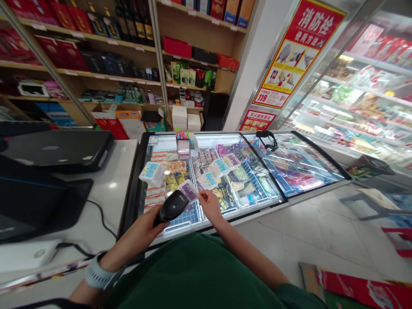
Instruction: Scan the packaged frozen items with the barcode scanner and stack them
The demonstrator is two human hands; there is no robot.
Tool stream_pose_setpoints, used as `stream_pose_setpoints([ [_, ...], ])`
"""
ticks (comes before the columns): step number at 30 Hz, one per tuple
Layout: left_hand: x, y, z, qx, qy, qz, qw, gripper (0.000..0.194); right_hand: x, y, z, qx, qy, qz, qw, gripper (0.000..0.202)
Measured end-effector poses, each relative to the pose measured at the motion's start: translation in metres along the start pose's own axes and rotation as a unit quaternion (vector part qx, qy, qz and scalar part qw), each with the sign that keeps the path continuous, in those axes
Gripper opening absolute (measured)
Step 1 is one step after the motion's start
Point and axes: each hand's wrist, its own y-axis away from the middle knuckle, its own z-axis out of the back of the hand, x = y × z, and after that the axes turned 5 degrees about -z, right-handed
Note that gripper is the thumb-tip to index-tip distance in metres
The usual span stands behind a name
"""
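My left hand, with a pale watch on the wrist, is wrapped round a black handheld barcode scanner. The scanner's head points at a small clear plastic box with a purple label and covers part of it. Thumb and fingers of my right hand pinch that box at its right edge. Just beyond lie clear boxes with blue labels and another purple-labelled box. A stack of blue-labelled boxes stands to the left. All rest on the glass top of a chest freezer.
Left of the freezer is a counter with black checkout equipment and cables. A black strap-like item lies on the freezer's far right part. Stocked shelves stand behind, and a lit display fridge is at right.
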Motion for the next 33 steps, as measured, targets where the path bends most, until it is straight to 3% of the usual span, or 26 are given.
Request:
stream_pose_setpoints([
  [23,-0.001,-0.007,-0.004,-0.009,0.007,0.013,1.000,0.054,0.000,0.004,0.002,0.014,-0.060,-0.041,0.997,0.013],
  [27,0.000,-0.006,-0.001,-0.015,0.021,0.025,0.999,0.053,-0.007,-0.011,0.010,0.010,-0.089,-0.093,0.992,0.018],
  [33,0.018,0.001,0.008,-0.031,0.046,0.061,0.997,0.062,-0.017,-0.051,0.044,-0.006,-0.101,-0.188,0.977,0.022],
])
